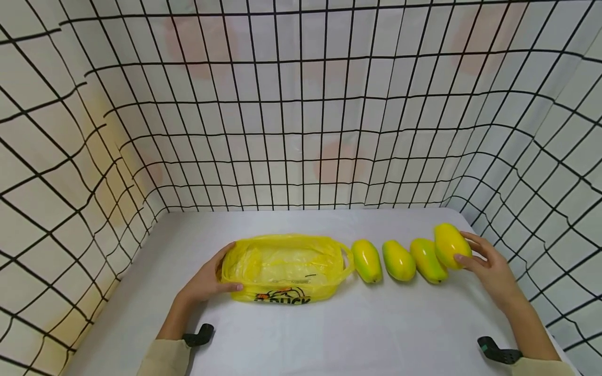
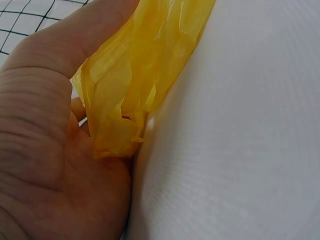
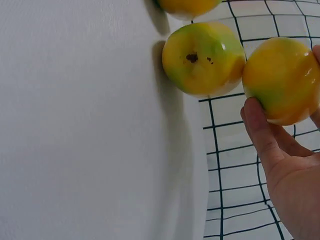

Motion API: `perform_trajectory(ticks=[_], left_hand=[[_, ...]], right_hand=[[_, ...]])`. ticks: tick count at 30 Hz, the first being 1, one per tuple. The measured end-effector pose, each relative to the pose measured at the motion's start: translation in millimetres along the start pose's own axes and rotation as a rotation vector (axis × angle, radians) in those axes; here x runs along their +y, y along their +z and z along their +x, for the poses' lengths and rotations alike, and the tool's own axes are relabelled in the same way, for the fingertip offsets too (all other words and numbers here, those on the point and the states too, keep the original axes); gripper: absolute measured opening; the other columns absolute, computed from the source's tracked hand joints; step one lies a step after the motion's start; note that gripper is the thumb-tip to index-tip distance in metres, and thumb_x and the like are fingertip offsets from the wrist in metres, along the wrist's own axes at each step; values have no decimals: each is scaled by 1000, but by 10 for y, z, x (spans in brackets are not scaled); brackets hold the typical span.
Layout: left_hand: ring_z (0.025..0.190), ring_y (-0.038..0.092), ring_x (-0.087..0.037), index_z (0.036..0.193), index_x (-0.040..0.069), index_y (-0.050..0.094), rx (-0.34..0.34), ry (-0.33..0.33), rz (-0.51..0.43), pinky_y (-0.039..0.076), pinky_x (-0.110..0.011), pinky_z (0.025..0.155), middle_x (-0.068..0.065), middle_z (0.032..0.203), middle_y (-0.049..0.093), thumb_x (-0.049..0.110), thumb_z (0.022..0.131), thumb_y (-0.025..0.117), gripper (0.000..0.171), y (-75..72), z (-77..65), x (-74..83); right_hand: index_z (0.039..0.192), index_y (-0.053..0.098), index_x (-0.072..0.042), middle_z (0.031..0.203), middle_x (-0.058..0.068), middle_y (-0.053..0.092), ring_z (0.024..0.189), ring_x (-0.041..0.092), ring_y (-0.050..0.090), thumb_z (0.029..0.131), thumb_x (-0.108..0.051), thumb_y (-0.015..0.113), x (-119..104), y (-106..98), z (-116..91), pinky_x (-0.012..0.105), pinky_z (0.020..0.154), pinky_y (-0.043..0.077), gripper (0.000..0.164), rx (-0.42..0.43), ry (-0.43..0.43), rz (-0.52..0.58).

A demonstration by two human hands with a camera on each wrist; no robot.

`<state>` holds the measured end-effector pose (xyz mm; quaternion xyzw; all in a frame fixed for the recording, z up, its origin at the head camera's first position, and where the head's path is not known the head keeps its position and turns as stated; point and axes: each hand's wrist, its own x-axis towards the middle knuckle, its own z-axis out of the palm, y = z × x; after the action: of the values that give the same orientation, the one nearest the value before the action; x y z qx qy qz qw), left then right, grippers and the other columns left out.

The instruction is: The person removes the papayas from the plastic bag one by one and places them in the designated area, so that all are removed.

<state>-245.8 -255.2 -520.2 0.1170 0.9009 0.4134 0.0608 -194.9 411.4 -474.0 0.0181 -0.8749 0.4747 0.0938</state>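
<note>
A yellow plastic bag (image 1: 287, 292) with black print lies on the table, its wide mouth facing up. My left hand (image 1: 207, 279) holds the bag's left end, thumb along the front side and fingers round the back. In the left wrist view the crumpled bag (image 2: 120, 115) sits between thumb and palm. At the far right, my right hand (image 1: 491, 266) grips a yellow-green mango (image 1: 450, 245) between thumb and fingers. This mango (image 3: 280, 80) shows raised off the table in the right wrist view. Another mango (image 1: 427, 260) lies just left of it.
Two more mangoes, one in the middle (image 1: 398, 260) and one nearest the bag (image 1: 367, 261), lie in the same row. A bag handle loop (image 1: 349, 261) reaches toward them. Black wire mesh (image 1: 301, 130) walls off the back and both sides of the white table (image 1: 329, 339).
</note>
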Motion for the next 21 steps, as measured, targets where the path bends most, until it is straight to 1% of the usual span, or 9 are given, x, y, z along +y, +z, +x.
perform_trajectory(ticks=[4,9,12,15,21], left_hand=[[156,27,-40,165,24,20,-5,-11,0,21,-65,124,-12,171,25,53,70,90,122,5,3,0],[155,28,-41,165,23,20,-4,-3,6,23,-66,123,-13,170,26,53,70,90,121,-6,5,14],[155,29,-40,165,23,21,-7,0,0,24,-66,123,-13,170,26,52,70,90,122,-14,5,23],[155,29,-40,165,24,22,-9,-3,-3,24,-66,123,-13,170,27,51,70,90,120,-18,1,25],[155,28,-41,165,24,22,-12,-8,-12,22,-67,123,-14,170,27,49,71,91,119,-19,-19,26]], right_hand=[[162,34,-26,151,30,32,101,-20,56,105,-27,61,50,-50,-11,6,79,53,63,10,15,-4],[161,36,-22,150,19,35,99,-18,59,105,-22,61,136,-100,-7,7,79,54,62,27,14,22],[161,35,-21,151,15,36,100,-20,56,105,-22,61,202,-108,0,7,79,54,62,24,16,12],[162,35,-20,154,18,32,101,-21,53,105,-25,60,262,-91,8,8,78,54,62,9,29,-8],[162,33,-21,155,33,28,100,-22,46,106,-32,59,322,-34,17,7,77,53,63,-32,74,-40]])
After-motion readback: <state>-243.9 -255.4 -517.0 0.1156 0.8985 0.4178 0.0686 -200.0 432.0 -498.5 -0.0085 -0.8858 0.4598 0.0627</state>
